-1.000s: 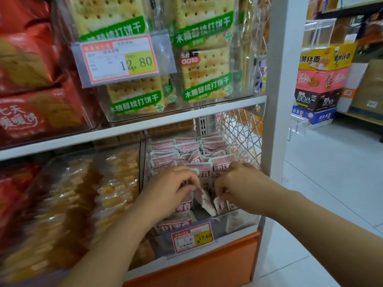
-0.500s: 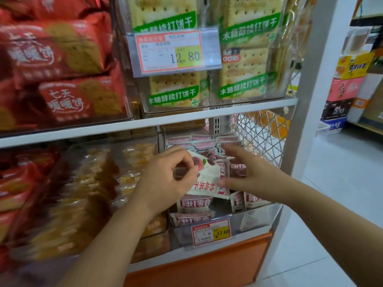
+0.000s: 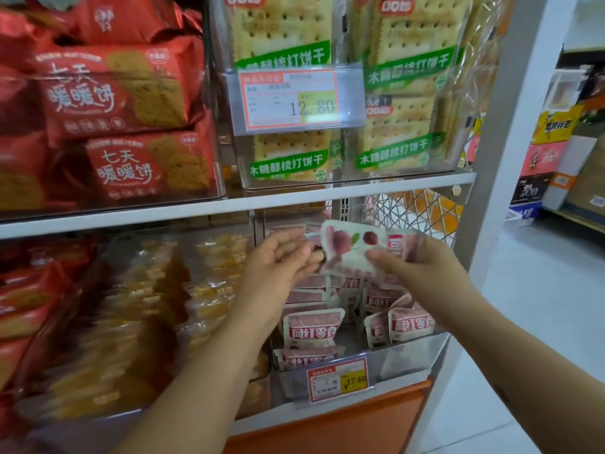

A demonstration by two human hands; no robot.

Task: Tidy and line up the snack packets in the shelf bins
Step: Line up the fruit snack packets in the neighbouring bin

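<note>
Right hand [image 3: 422,273], seen from the head camera, is raised in front of the lower shelf. Its thumb is pressed on the face of a white fruit-printed packet [image 3: 347,249] and its fingers are curled behind, so the packet is pinched and held in the air above the clear bin [image 3: 406,358]. A second packet with a red band may be held behind it, but blur hides this. The left hand [image 3: 278,267] sits just beside the packet's left edge with its fingers loosely bent. Motion blur makes it impossible to tell whether they touch or grip the packet.

Below the hands, pink-and-white snack packets [image 3: 312,329] with red label bands stand in the bin in two rough rows. Some are upright and some lean, and there is a gap between the rows. A yellow price label [image 3: 337,380] reading 17.60 is clipped to the bin's front.

The step in hand looks like returning the lifted packet to a row. To do it well, the person would likely turn the packet so its red band faces front and reads upright like the others, then slide it down behind a standing packet instead of dropping it. The left hand could steady the row so nothing tips. The leaning packets on the right probably need straightening too.
</note>
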